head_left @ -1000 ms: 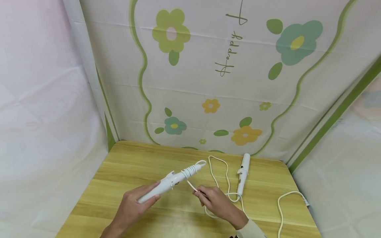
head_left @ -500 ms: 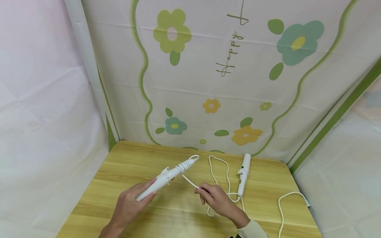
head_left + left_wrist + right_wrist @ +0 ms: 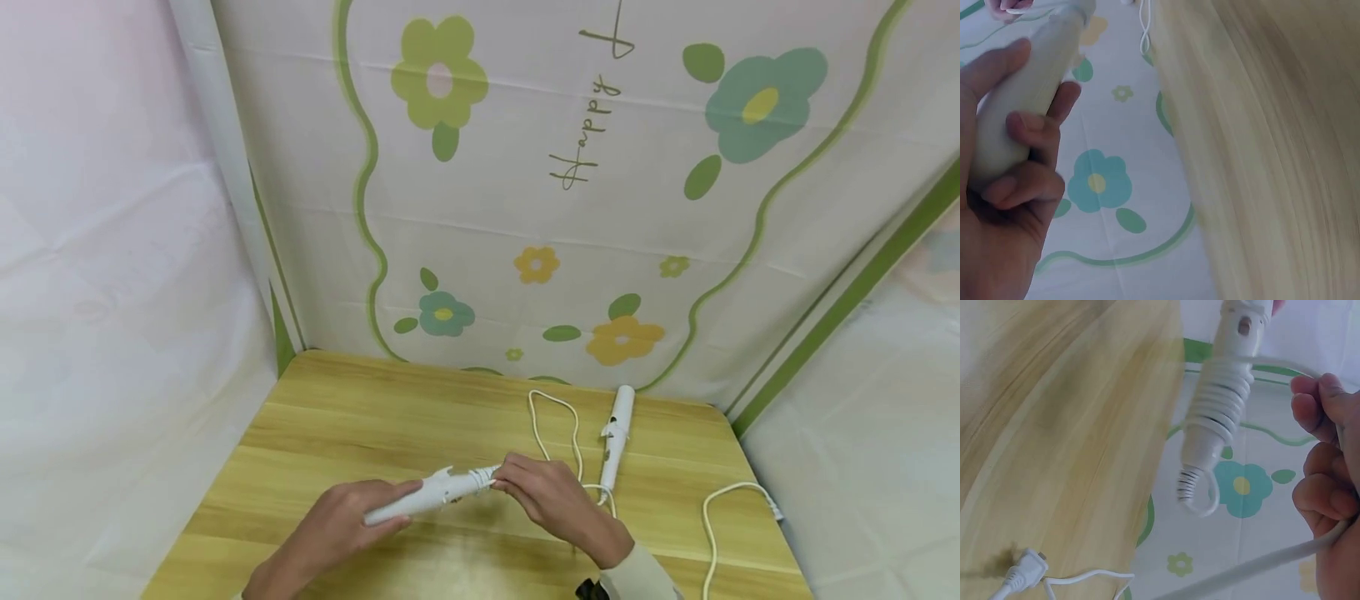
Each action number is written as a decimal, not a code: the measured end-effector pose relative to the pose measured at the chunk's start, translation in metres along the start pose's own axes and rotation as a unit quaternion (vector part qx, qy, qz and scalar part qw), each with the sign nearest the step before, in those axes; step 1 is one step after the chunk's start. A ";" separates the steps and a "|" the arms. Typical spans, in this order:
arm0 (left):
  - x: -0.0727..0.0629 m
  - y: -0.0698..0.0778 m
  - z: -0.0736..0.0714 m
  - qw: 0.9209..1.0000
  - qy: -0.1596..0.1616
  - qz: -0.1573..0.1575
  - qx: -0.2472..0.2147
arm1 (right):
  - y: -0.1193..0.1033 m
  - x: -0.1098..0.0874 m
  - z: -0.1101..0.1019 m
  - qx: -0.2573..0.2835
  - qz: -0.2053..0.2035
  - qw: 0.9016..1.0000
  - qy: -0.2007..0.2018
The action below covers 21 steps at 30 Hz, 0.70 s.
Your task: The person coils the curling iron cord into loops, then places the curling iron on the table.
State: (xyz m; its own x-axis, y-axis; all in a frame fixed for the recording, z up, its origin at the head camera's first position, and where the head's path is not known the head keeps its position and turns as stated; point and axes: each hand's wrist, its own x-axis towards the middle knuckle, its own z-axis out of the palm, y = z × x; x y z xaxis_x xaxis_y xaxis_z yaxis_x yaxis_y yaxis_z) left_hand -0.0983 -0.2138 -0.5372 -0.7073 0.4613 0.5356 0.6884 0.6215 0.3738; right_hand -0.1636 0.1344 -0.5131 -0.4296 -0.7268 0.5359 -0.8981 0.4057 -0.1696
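A white curling iron is held above the table, its handle pointing right. My left hand grips the barrel end; in the left wrist view its fingers curl around the thick white body. Several turns of the white cord wrap the handle in the right wrist view, and a small loop shows at the handle's end. My right hand is close by the handle's end and pinches the cord between thumb and forefinger. The cord continues through its curled lower fingers and trails away.
On the wooden table, a second white curling iron lies at the back right with its loose cord. A cord with a white plug lies near the right edge. Flowered cloth hangs behind the table.
The held curling iron has lowered and turned closer to level. My right hand, first below and right of the handle with the cord, is now up at the handle's end.
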 end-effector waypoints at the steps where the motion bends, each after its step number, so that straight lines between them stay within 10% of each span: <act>1: 0.000 0.000 -0.001 1.000 -0.016 0.008 -0.014 | 0.001 0.000 0.000 0.004 -0.004 1.000 -0.004; 10: -0.001 -0.002 -0.005 0.978 -0.107 0.039 -0.176 | 0.008 -0.004 -0.001 0.088 0.016 0.993 -0.074; 16: -0.004 -0.004 0.004 0.948 -0.090 0.037 -0.302 | 0.012 -0.007 -0.004 0.222 0.091 0.958 -0.154; 21: -0.007 -0.003 0.010 0.925 -0.070 0.016 -0.373 | 0.015 -0.009 -0.002 0.314 0.106 0.933 -0.143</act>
State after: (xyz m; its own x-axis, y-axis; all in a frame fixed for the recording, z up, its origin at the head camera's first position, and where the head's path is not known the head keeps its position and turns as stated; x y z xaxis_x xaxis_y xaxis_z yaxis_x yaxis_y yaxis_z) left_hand -0.0975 -0.2127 -0.5495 -0.6622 0.5815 0.4726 0.5925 0.0201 0.8053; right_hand -0.1735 0.1478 -0.5190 -0.5310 -0.8215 0.2077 -0.6293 0.2180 -0.7460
